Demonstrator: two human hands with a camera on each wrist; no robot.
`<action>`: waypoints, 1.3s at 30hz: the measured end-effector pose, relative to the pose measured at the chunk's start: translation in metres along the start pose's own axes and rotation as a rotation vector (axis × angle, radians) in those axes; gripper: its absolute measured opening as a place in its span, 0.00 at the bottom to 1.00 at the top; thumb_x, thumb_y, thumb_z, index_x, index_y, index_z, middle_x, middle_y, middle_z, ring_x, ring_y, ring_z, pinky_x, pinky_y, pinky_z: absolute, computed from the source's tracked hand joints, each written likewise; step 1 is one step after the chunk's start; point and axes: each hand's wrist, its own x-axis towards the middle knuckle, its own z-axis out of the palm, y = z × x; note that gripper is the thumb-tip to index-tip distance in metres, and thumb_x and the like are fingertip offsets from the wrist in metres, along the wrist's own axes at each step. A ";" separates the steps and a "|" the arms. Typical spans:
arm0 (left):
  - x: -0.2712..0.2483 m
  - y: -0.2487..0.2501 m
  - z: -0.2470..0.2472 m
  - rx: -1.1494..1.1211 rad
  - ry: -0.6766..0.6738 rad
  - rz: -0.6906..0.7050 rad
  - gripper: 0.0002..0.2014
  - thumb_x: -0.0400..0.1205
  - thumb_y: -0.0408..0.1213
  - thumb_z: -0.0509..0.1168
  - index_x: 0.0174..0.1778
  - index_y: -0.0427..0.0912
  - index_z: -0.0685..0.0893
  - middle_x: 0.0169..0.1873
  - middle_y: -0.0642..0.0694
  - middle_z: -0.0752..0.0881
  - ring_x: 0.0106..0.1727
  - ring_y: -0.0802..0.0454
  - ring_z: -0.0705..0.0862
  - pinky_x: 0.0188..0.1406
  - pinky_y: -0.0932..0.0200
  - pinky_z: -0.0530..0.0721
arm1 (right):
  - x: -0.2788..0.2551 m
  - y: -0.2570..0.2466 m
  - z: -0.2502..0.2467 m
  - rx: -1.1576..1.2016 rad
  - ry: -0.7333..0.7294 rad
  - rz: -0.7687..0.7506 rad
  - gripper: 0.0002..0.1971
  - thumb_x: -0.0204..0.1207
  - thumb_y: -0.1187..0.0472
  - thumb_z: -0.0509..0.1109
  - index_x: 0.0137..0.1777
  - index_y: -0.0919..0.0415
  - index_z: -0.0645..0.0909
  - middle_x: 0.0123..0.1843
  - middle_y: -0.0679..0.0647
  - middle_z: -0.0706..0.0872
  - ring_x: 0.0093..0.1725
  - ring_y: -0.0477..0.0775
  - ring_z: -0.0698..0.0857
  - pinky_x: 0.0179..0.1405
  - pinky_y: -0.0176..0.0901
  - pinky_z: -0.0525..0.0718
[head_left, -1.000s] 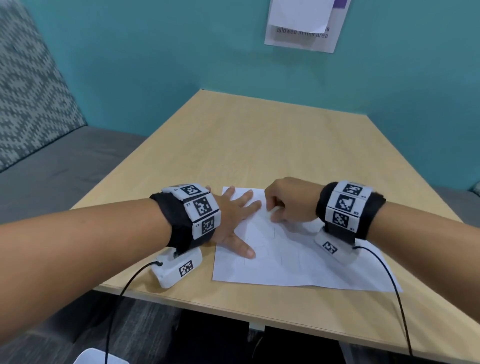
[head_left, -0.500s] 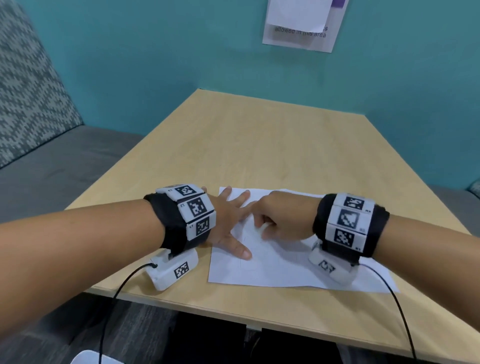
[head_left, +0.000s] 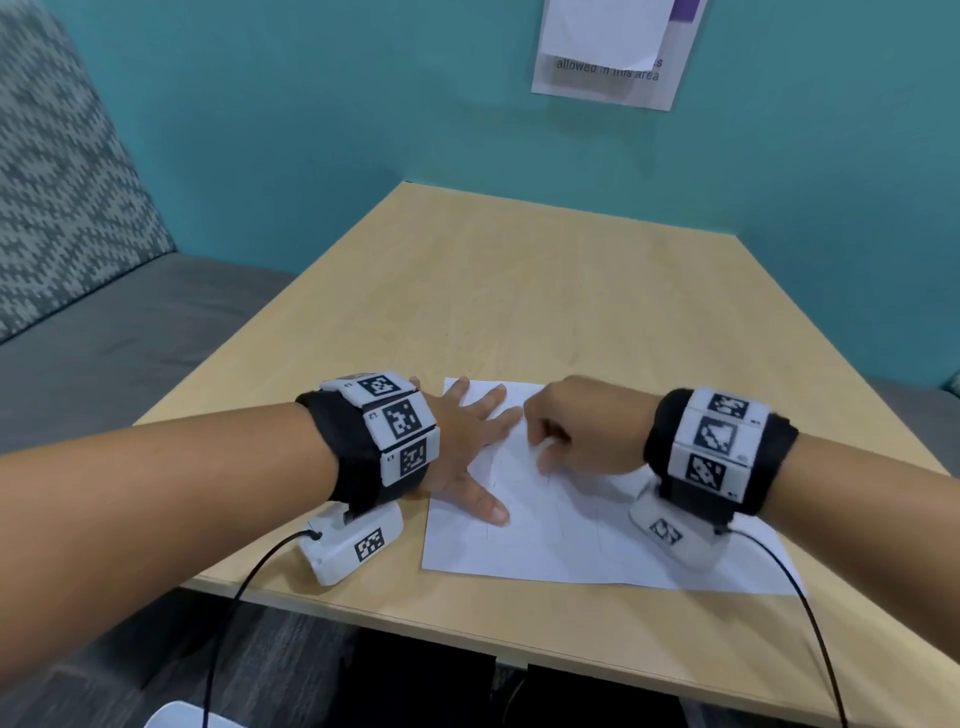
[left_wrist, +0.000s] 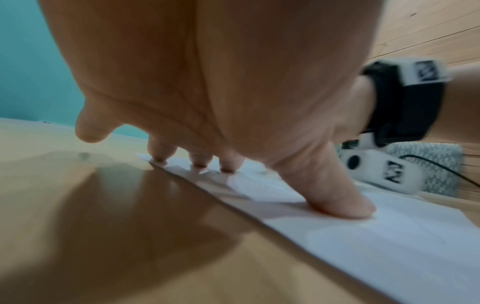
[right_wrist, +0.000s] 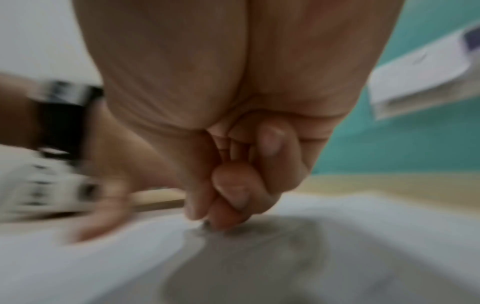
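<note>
A white paper sheet lies near the front edge of the wooden table. My left hand presses flat on the sheet's left part, fingers spread. In the left wrist view its thumb and fingertips touch the paper. My right hand is curled just right of the left index finger. In the right wrist view it pinches a small pencil-like tool whose dark tip meets the paper. Faint pencil lines show on the sheet.
A grey bench with a patterned cushion runs along the table's left side. A teal wall with a posted notice closes the far end. Cables hang from both wrist cameras over the front edge.
My right hand slid left to the left index fingertip, then came back a little toward me beside that finger. The left hand stayed flat on the paper.
</note>
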 end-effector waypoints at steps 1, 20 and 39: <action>0.000 0.000 0.000 -0.001 -0.003 0.005 0.59 0.69 0.81 0.58 0.84 0.61 0.28 0.85 0.55 0.28 0.86 0.40 0.33 0.76 0.17 0.44 | -0.004 -0.007 0.004 0.022 -0.026 -0.042 0.03 0.73 0.58 0.71 0.44 0.56 0.81 0.35 0.45 0.82 0.36 0.50 0.79 0.37 0.40 0.76; 0.005 0.019 -0.004 -0.091 0.086 0.085 0.45 0.73 0.73 0.65 0.84 0.61 0.60 0.87 0.51 0.35 0.86 0.37 0.35 0.79 0.27 0.48 | -0.011 -0.014 0.003 0.055 -0.047 -0.069 0.04 0.74 0.61 0.72 0.47 0.57 0.81 0.34 0.40 0.76 0.34 0.45 0.76 0.33 0.34 0.72; 0.003 0.020 -0.007 -0.060 0.044 0.069 0.52 0.71 0.76 0.63 0.86 0.65 0.42 0.86 0.54 0.32 0.86 0.37 0.34 0.78 0.21 0.48 | -0.006 -0.004 -0.003 0.015 -0.052 0.007 0.04 0.74 0.60 0.70 0.48 0.57 0.82 0.33 0.41 0.76 0.39 0.51 0.77 0.39 0.40 0.75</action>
